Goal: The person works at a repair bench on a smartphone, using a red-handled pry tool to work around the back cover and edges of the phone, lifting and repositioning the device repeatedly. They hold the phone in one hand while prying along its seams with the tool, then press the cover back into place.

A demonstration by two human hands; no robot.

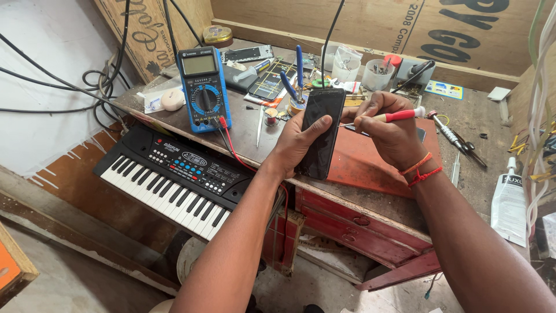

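Gripping a phone [320,133], left hand [295,142]; right hand [391,136] holds a screwdriver [391,116]

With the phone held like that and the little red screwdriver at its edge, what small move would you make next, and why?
Probably steady the screwdriver tip against the phone edge and give a gentle turn or pry. The left hand already grips the dark phone upright above the bench, and the right hand holds the tool level with its tip right at the phone's side.

The left hand [295,142] covers the near side of the black phone [320,132]. The screwdriver [389,116] tip is hidden behind the phone's edge. The white bottle [508,203] by the desk's [370,197] right edge is partly hidden by wires [540,87].
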